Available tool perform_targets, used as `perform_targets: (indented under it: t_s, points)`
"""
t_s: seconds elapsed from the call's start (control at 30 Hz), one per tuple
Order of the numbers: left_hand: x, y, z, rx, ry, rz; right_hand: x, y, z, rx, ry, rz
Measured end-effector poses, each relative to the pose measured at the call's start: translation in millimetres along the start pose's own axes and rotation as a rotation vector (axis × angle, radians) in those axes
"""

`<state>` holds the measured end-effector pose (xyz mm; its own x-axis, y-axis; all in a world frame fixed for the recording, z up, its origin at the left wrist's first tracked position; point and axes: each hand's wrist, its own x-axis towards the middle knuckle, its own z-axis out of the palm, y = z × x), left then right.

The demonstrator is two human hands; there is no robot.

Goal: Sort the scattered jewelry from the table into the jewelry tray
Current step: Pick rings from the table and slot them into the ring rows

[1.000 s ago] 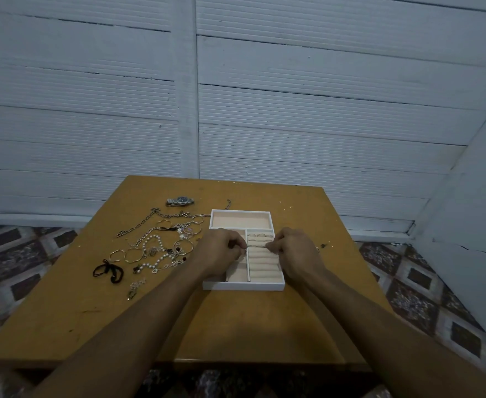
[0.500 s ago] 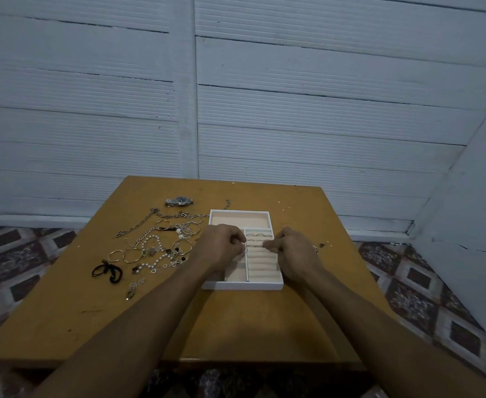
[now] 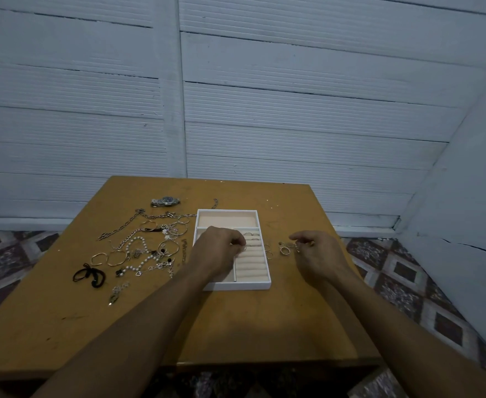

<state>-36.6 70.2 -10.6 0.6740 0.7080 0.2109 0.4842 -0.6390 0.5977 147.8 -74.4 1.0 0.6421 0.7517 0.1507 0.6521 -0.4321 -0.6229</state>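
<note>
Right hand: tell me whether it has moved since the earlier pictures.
Yes. The right hand went rightward off the jewelry tray, now over the rings beside it.

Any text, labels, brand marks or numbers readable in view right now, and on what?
No text can be read.
Watch dial: any markings are too small and blurred to read.
Tray, table, wall: no print visible.

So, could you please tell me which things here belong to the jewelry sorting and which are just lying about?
Job: jewelry tray, loose rings right of it, watch, chains, pearl strand, bangles, left hand, right hand.
Lying about: black cord, possibly not jewelry; specks on the table.
</note>
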Motion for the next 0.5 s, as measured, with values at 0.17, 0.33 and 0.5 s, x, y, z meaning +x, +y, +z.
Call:
perform_targets:
  t_s: [0.17, 0.33, 0.5]
  points:
    - [1.2, -0.6, -3.3, 0.174, -0.027, 0.111, -3.2, 8.6, -1.5, -0.018, -0.016, 0.012]
    - [1.4, -1.0, -8.1, 0.33, -0.061, 0.22, -3.8, 11.1, 0.5, -0.012, -0.021, 0.002]
    - [-2.4, 1.9, -14.2, 0.371, -0.067, 0.258, -5.4, 9.8, 1.4, 0.005, -0.019, 0.002]
